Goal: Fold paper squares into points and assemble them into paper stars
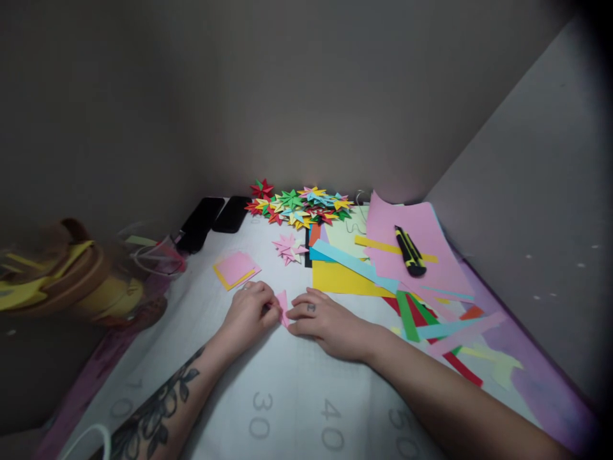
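Between my two hands is a small folded piece of pink paper [283, 308], low over the white numbered sheet. My left hand [251, 310] pinches its left edge between thumb and curled fingers. From the other side, my right hand [325, 322] has its fingertips and thumb on the right edge of the paper. The fingers partly hide the folds. Just beyond my left hand lies a small stack of pink and yellow paper squares [235, 269]. Farther back sits a pink folded paper star [288, 249].
Many-coloured paper stars [292, 201] are heaped against the wall. A black and yellow utility knife [410, 252] rests on pink sheets [440, 243]. Loose paper strips [431, 329] spread at the right. Two dark phones [204, 220] and a transparent cup [160, 255] stand or lie left.
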`<state>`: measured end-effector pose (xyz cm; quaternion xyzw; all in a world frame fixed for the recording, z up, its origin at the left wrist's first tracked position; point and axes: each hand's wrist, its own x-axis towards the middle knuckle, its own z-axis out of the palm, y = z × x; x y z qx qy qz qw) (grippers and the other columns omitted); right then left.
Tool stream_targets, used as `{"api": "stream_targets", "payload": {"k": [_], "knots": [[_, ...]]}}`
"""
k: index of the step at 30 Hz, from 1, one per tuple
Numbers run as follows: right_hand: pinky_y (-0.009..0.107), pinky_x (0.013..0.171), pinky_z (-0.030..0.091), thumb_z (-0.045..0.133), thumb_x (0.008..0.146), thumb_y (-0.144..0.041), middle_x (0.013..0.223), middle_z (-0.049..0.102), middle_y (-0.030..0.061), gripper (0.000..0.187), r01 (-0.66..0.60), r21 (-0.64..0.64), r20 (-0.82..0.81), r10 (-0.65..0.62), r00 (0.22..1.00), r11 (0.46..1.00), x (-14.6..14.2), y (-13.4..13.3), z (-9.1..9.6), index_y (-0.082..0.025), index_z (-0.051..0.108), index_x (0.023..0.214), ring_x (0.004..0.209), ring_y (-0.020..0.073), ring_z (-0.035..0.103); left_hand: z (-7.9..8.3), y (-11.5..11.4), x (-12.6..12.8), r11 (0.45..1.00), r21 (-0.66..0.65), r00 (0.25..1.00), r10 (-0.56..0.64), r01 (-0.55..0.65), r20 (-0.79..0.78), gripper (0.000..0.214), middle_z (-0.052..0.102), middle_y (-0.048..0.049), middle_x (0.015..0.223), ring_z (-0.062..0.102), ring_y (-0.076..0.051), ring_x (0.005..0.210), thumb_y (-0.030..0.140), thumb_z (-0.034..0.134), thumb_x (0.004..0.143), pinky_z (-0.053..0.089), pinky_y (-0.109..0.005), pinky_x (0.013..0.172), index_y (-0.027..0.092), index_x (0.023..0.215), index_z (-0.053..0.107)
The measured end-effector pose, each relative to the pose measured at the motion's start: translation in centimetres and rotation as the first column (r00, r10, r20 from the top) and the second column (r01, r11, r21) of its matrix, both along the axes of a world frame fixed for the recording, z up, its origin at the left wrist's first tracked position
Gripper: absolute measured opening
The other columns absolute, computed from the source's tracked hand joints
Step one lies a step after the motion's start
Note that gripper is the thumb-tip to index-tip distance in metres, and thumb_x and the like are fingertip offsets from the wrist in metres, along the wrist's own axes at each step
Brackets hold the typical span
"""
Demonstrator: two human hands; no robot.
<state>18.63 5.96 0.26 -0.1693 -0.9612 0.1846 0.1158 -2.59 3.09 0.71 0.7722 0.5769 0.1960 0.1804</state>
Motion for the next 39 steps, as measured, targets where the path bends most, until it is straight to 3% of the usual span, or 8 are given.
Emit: {"api": "stream_targets", "payload": {"k": [9,14,34,39], "knots": [[0.045,0.104,0.026,0.043,0.089,-0.010,0.112,0.064,0.0039,0.039,0.024,-0.037,-0.009,-0.025,1.000,0.999,-0.05,-0.10,-0.15,-0.028,0.056,0.121,0.112,0.0186,0.046,-0.19,-0.07,0.36,1.000,0.016,0.999,0.024,-0.024,-0.037,0.012,0.060,-0.0031,0.075,0.054,-0.016,0.072,0.017,0.052,0.076,0.038,-0.029,0.069,0.017,0.069,0.062],[0.044,0.102,0.028,0.044,0.092,-0.017,0.114,0.064,0.0025,0.032,0.010,0.005,-0.037,-0.010,0.999,1.000,0.03,-0.06,-0.39,-0.030,0.061,0.115,0.111,0.0192,0.045,-0.16,-0.06,0.42,0.999,0.023,0.999,0.038,-0.038,-0.037,0.012,0.060,-0.0032,0.075,0.054,-0.017,0.071,0.018,0.053,0.076,0.039,-0.029,0.068,0.018,0.068,0.061],[0.046,0.105,0.024,0.043,0.091,-0.016,0.119,0.062,0.0006,0.029,-0.001,-0.024,-0.008,0.000,1.000,1.000,0.16,-0.03,-0.19,-0.029,0.064,0.107,0.112,0.0187,0.046,-0.41,-0.15,0.85,0.994,0.027,0.991,0.103,-0.102,-0.080,0.011,0.058,-0.0038,0.073,0.052,-0.018,0.072,0.017,0.052,0.075,0.037,-0.031,0.067,0.018,0.065,0.056],[0.047,0.105,0.023,0.043,0.092,-0.017,0.118,0.062,0.0013,0.027,-0.004,-0.026,0.009,0.004,1.000,1.000,0.15,-0.10,-0.13,-0.029,0.062,0.108,0.112,0.0186,0.045,-0.51,-0.31,0.69,0.989,0.025,0.987,0.145,-0.143,-0.077,0.008,0.058,-0.0040,0.080,0.051,-0.020,0.076,0.022,0.052,0.079,0.037,-0.032,0.069,0.019,0.073,0.056]]}}
